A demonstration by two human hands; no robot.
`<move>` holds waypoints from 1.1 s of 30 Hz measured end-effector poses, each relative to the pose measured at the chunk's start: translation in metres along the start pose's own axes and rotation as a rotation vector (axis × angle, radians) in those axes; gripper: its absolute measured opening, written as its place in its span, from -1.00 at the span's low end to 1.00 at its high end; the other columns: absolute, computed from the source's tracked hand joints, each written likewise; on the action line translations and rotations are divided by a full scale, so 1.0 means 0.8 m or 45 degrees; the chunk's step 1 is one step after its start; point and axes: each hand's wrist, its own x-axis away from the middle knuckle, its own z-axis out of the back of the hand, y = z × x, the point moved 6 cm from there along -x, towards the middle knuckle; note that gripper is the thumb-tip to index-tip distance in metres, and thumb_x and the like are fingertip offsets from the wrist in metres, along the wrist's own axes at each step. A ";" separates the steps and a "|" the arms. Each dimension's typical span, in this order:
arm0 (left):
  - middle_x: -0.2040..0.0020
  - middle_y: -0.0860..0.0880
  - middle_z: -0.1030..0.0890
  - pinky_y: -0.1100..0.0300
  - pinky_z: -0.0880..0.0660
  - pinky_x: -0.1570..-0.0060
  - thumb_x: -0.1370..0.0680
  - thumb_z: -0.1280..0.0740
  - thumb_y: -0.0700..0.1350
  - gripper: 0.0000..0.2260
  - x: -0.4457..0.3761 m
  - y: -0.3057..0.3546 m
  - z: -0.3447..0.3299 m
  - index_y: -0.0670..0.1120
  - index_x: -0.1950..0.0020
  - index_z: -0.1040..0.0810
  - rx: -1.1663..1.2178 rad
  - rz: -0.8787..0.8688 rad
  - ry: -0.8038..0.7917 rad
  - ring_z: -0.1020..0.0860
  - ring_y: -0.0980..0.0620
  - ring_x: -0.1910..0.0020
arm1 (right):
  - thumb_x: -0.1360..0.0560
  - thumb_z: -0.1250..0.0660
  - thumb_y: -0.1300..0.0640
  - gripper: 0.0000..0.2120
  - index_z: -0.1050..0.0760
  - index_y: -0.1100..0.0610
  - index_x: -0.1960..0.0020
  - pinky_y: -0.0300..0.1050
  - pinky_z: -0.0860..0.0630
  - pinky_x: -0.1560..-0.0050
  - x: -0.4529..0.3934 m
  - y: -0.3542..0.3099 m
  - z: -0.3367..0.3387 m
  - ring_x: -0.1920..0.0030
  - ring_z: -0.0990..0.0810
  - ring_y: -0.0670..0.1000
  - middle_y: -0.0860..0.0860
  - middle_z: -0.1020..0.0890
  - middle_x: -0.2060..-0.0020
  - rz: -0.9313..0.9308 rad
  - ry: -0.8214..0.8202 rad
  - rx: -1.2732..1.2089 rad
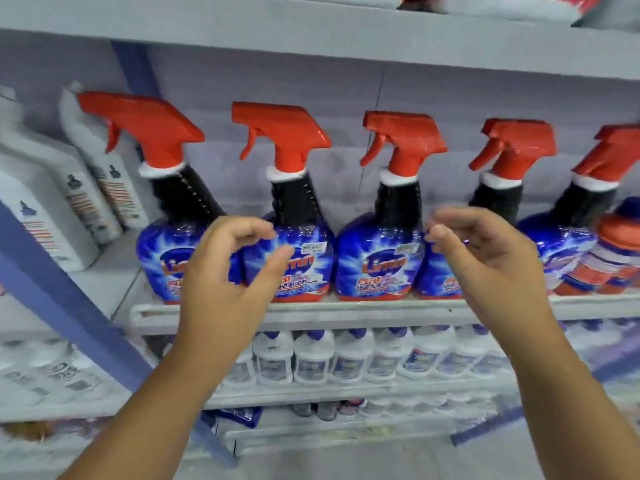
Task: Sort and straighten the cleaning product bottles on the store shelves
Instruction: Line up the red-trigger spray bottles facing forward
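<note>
Currently, five blue spray bottles with red trigger heads stand in a row along the front edge of the middle shelf (346,311), all nozzles pointing left. The first bottle (162,216) leans slightly left; the second bottle (294,216) and third bottle (384,244) stand close together, bodies nearly touching. The fourth bottle (498,188) and fifth bottle (581,216) continue the row to the right.

The left hand (225,271) is raised in front of the first and second bottles, fingers curled and thumb apart, gripping nothing. The right hand (485,254) is raised in front of the fourth bottle, fingers loosely curled, thumb tip near the third bottle's right shoulder; contact appears absent, though motion blur limits certainty.

White bottles (52,202) stand tilted on the left section of the shelf. An orange-capped bottle (616,254) stands at the far right. Small white bottles (311,358) fill the lower shelf.
</note>
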 end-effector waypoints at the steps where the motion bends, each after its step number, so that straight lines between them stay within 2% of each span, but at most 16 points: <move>1: -0.10 0.11 -0.62 0.21 -0.49 -0.22 -0.53 -0.41 0.08 -0.82 -0.002 0.006 -0.021 0.17 -0.10 -0.53 0.010 0.021 -0.067 -0.61 0.07 -0.16 | -0.58 -0.42 0.15 -0.91 -0.63 0.01 -0.06 -0.18 -0.59 -0.03 -0.003 0.012 0.030 0.00 -0.69 0.01 -0.01 -0.72 0.05 -0.027 0.072 0.025; 5: -0.28 0.13 -0.59 0.25 -0.45 -0.34 -0.52 -0.49 0.08 -0.63 -0.007 0.023 -0.099 0.12 -0.29 -0.52 0.029 0.068 -0.184 -0.55 0.19 -0.29 | -0.58 -0.39 0.04 -0.95 -0.58 -0.11 0.02 -0.05 -0.58 -0.03 -0.021 0.060 0.135 0.10 -0.64 -0.07 -0.06 -0.69 0.09 -0.018 0.365 0.145; 6: -0.34 0.10 -0.57 0.22 -0.43 -0.38 -0.51 -0.49 0.08 -0.56 -0.009 0.023 -0.117 0.08 -0.34 -0.50 0.038 0.091 -0.195 -0.53 0.20 -0.34 | -0.57 -0.40 0.03 -0.95 -0.58 -0.09 -0.02 -0.09 -0.55 -0.02 -0.025 0.071 0.155 0.12 -0.61 -0.11 -0.02 -0.68 0.07 -0.020 0.416 0.173; 8: -0.44 0.06 -0.51 0.13 -0.39 -0.45 -0.48 -0.50 0.14 -0.39 -0.013 0.021 -0.148 -0.01 -0.46 -0.43 0.015 0.165 -0.202 -0.47 0.19 -0.42 | -0.54 -0.43 0.01 -0.78 -0.56 0.05 -0.15 -0.27 -0.51 -0.05 -0.042 0.097 0.189 0.07 -0.61 -0.09 0.14 -0.64 -0.05 -0.043 0.474 0.255; 10: -0.49 0.03 -0.47 0.04 -0.37 -0.48 -0.44 -0.50 0.20 -0.24 -0.018 0.022 -0.170 -0.05 -0.55 -0.35 -0.068 0.221 -0.170 -0.43 0.14 -0.47 | -0.46 -0.47 -0.13 -0.51 -0.52 0.15 -0.25 -0.14 -0.54 -0.15 -0.064 0.123 0.212 -0.06 -0.62 0.06 0.18 -0.58 -0.13 -0.094 0.421 0.392; 12: -0.44 0.03 -0.52 0.12 -0.39 -0.43 -0.47 -0.53 0.12 -0.28 -0.022 0.027 -0.185 -0.06 -0.55 -0.37 -0.176 0.256 -0.142 -0.47 0.11 -0.41 | -0.37 -0.47 -0.22 -0.32 -0.46 0.14 -0.34 0.05 -0.52 -0.23 -0.083 0.142 0.217 -0.18 -0.58 0.12 0.15 -0.57 -0.20 -0.158 0.249 0.465; 13: -0.35 0.08 -0.57 0.22 -0.40 -0.33 -0.48 -0.54 0.08 -0.35 -0.024 0.029 -0.191 -0.04 -0.51 -0.42 -0.217 0.276 -0.137 -0.50 0.13 -0.33 | -0.37 -0.50 -0.19 -0.31 -0.44 0.12 -0.38 -0.01 -0.50 -0.22 -0.090 0.147 0.214 -0.20 -0.57 0.09 0.10 -0.58 -0.22 -0.180 0.145 0.450; 15: -0.10 0.19 -0.59 0.25 -0.39 -0.08 -0.50 -0.52 0.06 -0.52 -0.023 0.031 -0.199 -0.01 -0.37 -0.52 -0.272 0.344 -0.129 -0.54 0.13 -0.15 | -0.44 -0.55 -0.02 -0.40 -0.43 0.13 -0.37 -0.27 -0.39 -0.02 -0.100 0.150 0.203 -0.13 -0.54 -0.03 -0.01 -0.57 -0.16 -0.183 -0.052 0.463; 18: -0.03 0.18 -0.57 0.20 -0.36 -0.03 -0.52 -0.49 0.09 -0.62 -0.020 0.028 -0.202 0.00 -0.28 -0.56 -0.306 0.407 -0.096 -0.52 0.13 -0.07 | -0.50 -0.51 0.09 -0.52 -0.44 0.17 -0.34 -0.35 -0.26 0.17 -0.100 0.157 0.198 -0.04 -0.46 -0.07 -0.06 -0.51 -0.04 -0.144 -0.058 0.436; 21: -0.09 0.15 -0.59 0.19 -0.37 -0.05 -0.54 -0.47 0.08 -0.64 -0.018 0.028 -0.202 0.01 -0.28 -0.56 -0.314 0.438 -0.078 -0.52 0.13 -0.08 | -0.51 -0.50 0.10 -0.53 -0.44 0.18 -0.34 -0.36 -0.28 0.14 -0.097 0.157 0.198 -0.03 -0.47 -0.08 -0.07 -0.51 -0.03 -0.115 -0.017 0.341; 24: -0.12 0.14 -0.61 0.11 -0.45 -0.09 -0.53 -0.47 0.08 -0.62 -0.018 0.030 -0.202 0.03 -0.31 -0.54 -0.300 0.456 -0.085 -0.57 0.07 -0.14 | -0.48 -0.52 0.05 -0.51 -0.46 0.16 -0.32 -0.26 -0.38 -0.03 -0.086 0.153 0.202 -0.10 -0.51 -0.01 -0.04 -0.50 -0.08 -0.057 0.074 0.332; 26: -0.13 0.18 -0.60 -0.05 -0.56 -0.09 -0.54 -0.47 0.09 -0.61 -0.016 0.031 -0.201 0.08 -0.33 -0.52 -0.276 0.493 -0.095 -0.59 0.04 -0.16 | -0.50 -0.49 0.02 -0.58 -0.47 0.17 -0.26 -0.21 -0.43 -0.14 -0.066 0.134 0.209 -0.13 -0.48 0.01 -0.03 -0.45 -0.08 0.133 0.303 0.381; 27: -0.13 0.20 -0.59 -0.11 -0.58 -0.09 -0.54 -0.46 0.09 -0.61 -0.015 0.032 -0.201 0.09 -0.34 -0.50 -0.274 0.503 -0.099 -0.59 0.03 -0.17 | -0.52 -0.47 0.05 -0.65 -0.48 0.18 -0.21 -0.27 -0.42 -0.13 -0.055 0.120 0.208 -0.09 -0.48 -0.03 -0.03 -0.45 -0.06 0.259 0.379 0.371; 28: -0.13 0.23 -0.58 -0.14 -0.59 -0.09 -0.54 -0.46 0.09 -0.60 -0.014 0.034 -0.201 0.10 -0.35 -0.49 -0.274 0.506 -0.104 -0.59 0.02 -0.18 | -0.54 -0.45 0.09 -0.73 -0.51 0.18 -0.16 -0.32 -0.42 -0.11 -0.049 0.107 0.201 -0.04 -0.50 -0.07 -0.02 -0.49 -0.03 0.365 0.364 0.331; 30: -0.11 0.28 -0.57 -0.23 -0.61 -0.05 -0.54 -0.46 0.10 -0.59 -0.013 0.037 -0.201 0.14 -0.36 -0.47 -0.261 0.508 -0.110 -0.61 0.02 -0.17 | -0.57 -0.42 0.07 -0.76 -0.54 0.13 -0.18 -0.25 -0.52 -0.14 -0.056 0.089 0.172 -0.04 -0.58 -0.11 -0.02 -0.57 -0.05 0.389 0.094 0.157; 33: -0.15 0.22 -0.58 -0.16 -0.58 -0.16 -0.55 -0.46 0.09 -0.58 -0.013 0.038 -0.200 0.10 -0.38 -0.47 -0.267 0.518 -0.109 -0.59 0.03 -0.21 | -0.50 -0.48 -0.08 -0.40 -0.39 0.02 -0.47 -0.14 -0.47 -0.33 -0.094 0.088 0.120 -0.30 -0.52 -0.12 -0.06 -0.52 -0.36 0.121 -0.412 0.159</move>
